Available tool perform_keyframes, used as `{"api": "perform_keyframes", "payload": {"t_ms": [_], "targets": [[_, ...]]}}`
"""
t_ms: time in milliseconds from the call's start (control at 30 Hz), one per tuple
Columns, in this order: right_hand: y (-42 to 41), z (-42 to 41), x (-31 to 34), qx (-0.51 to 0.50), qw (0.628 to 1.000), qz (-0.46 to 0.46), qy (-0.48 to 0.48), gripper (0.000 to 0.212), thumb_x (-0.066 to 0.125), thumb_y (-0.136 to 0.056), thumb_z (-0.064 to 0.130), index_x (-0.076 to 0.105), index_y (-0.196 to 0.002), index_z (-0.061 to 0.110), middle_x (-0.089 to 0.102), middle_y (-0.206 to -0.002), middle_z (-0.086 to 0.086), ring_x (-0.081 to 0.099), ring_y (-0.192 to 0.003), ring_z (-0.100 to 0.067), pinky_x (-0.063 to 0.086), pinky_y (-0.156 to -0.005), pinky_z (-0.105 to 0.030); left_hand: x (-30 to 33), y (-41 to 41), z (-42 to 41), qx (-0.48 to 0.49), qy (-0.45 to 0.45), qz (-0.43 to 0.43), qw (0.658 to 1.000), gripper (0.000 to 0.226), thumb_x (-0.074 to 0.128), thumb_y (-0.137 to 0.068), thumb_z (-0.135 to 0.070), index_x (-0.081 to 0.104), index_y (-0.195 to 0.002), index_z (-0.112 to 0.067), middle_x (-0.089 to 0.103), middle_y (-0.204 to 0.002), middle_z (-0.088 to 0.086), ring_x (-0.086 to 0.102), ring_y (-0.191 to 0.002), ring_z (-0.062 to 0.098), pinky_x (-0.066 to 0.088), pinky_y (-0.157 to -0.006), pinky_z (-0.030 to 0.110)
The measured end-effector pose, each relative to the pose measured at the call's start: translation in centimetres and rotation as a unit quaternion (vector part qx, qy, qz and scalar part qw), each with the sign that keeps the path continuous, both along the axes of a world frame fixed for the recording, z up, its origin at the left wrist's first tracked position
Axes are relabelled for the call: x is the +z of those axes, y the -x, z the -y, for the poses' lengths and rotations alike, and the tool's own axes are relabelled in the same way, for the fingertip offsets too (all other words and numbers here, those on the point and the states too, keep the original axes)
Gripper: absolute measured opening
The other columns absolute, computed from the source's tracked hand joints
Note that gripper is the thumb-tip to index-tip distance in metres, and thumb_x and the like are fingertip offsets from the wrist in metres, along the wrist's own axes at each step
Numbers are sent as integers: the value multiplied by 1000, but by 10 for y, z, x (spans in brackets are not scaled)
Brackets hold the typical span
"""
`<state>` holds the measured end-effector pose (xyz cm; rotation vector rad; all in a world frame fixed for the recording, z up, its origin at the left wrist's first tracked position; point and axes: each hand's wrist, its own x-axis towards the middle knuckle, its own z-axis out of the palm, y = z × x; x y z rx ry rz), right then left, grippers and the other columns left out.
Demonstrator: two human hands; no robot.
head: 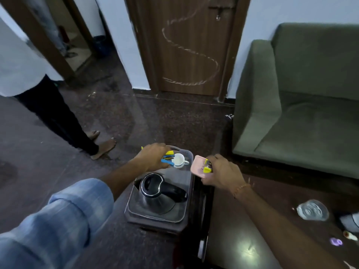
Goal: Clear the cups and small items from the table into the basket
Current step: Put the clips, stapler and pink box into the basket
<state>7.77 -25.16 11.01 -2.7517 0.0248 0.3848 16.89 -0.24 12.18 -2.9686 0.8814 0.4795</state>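
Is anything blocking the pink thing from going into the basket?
Nothing visible. The right hand holds the pink container at the basket rim, beside the white cup.

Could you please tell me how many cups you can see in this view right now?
1: a white cup lies in the far end of the grey basket, beside the left hand. More may be hidden under the hand or behind the kettle.

One head-worn wide-angle view looks forward and down, close over the basket and dark table, floor beyond.
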Motion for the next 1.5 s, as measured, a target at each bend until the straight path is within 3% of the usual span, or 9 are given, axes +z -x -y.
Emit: {"api": "perform_keyframes", "payload": {"t_ms": [133,434,767,934,1201,1335,1502], "targets": [[-25,-27,-8,39,999,-28,-7,67,70,-63,52,54,-123,27,55,-118,-1,61,-109,-27,50,-87,-37,-11,9,-27,61,6,-10,998,55,68,-81,-51,55,-126,-22,59,-128,3,59,-113,25,50,-89,38],[-52,-65,-53,45,996,-78,18,60,68,-68,45,54,-120,19,55,-120,-7,63,-103,-32,50,-80,-36,-53,-1,-61,118,-4,-39,992,48,67,-83,-44,56,-121,-18,60,-121,6,59,-109,29,51,-85,42],[-89,-109,-123,45,988,-125,79,62,75,-70,40,52,-123,18,59,-123,-6,65,-106,-30,52,-82,-37,-124,-47,-82,111,-25,-106,988,46,68,-85,-34,51,-125,-18,58,-125,7,61,-111,30,53,-87,43],[-103,-127,-162,67,979,-146,127,50,72,-77,31,55,-120,15,65,-119,-5,67,-105,-28,55,-78,-36,-172,-60,-84,83,-29,-165,982,52,66,-87,-33,47,-131,-15,52,-134,11,59,-117,34,50,-92,44],[-112,-132,-210,91,969,-151,171,34,59,-91,27,55,-122,14,66,-119,-7,67,-106,-30,53,-83,-36,-235,-67,-72,56,-13,-193,980,43,64,-88,-33,50,-122,-10,57,-128,16,60,-112,37,47,-88,41],[-108,-132,-220,92,969,-146,174,33,58,-92,30,50,-120,14,67,-113,-7,69,-99,-30,54,-77,-35,-249,-74,-71,62,14,-211,976,47,70,-85,-33,52,-123,-12,56,-128,15,59,-114,36,46,-93,42],[-102,-131,-215,78,975,-134,162,40,55,-93,32,46,-128,15,57,-122,-7,70,-95,-30,53,-69,-35,-250,-81,-73,42,28,-228,972,53,72,-84,-34,53,-127,-11,55,-128,14,58,-115,35,47,-96,45]]}}
